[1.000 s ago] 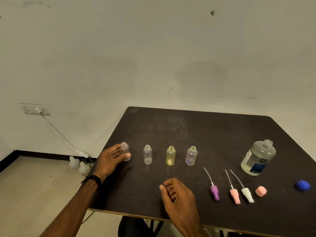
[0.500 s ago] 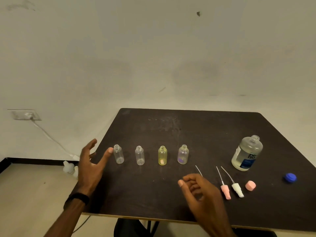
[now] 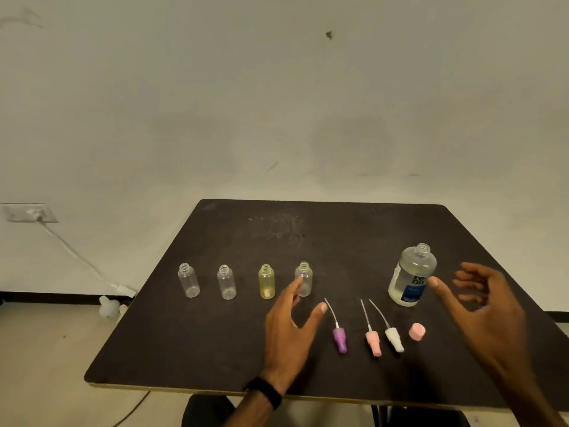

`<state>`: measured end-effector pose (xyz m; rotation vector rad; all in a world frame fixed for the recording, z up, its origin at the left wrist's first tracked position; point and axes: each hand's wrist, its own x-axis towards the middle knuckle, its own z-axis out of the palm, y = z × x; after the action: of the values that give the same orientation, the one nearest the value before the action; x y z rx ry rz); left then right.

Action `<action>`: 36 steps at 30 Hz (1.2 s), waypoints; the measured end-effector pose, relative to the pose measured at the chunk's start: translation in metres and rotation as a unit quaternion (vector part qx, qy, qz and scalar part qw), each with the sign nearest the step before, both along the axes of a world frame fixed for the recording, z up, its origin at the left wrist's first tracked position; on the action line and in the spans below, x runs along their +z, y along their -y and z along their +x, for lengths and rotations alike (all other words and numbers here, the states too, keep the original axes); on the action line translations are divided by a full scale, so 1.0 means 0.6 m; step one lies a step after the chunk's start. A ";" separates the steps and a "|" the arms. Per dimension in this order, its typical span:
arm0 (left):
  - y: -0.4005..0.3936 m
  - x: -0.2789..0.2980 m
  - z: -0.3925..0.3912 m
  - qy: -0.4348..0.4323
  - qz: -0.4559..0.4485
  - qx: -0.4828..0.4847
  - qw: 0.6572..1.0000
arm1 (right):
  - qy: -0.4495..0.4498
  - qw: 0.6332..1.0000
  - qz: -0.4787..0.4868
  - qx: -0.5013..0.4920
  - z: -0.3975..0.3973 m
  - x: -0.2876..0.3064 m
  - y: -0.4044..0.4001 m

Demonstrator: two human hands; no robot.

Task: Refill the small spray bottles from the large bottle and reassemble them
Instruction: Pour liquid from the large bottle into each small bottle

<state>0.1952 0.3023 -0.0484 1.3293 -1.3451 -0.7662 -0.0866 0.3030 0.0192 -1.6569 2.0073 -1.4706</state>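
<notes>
Head view: right hand [image 3: 483, 306], fingers spread, just beside large bottle [image 3: 411, 277]; left hand [image 3: 289, 328] open.

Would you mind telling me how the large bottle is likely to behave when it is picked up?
The large bottle looks mostly full of clear liquid, so it is probably heavy for its size. Its neck is uncapped, so tilting could spill. The smooth plastic may be somewhat slippery; the right hand would likely need a firm grip.
</notes>
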 end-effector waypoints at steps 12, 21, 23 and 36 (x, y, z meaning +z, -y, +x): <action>0.063 -0.034 -0.050 -0.014 0.055 0.116 0.992 | 0.059 0.974 0.176 0.133 -0.048 -0.062 0.096; 0.112 -0.048 -0.057 -0.004 0.042 0.127 0.991 | 0.116 0.966 0.171 0.153 -0.042 -0.074 0.126; 0.120 -0.050 -0.057 -0.011 0.043 0.127 0.991 | 0.121 0.967 0.169 0.150 -0.041 -0.074 0.130; 0.139 -0.054 -0.040 -0.030 0.017 0.086 0.996 | 0.097 0.971 0.150 0.159 -0.041 -0.076 0.143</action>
<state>0.1714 0.2190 -0.0808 1.4166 -1.1583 -0.7085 -0.1114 0.2171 -0.0261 -1.5512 1.6683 -1.1071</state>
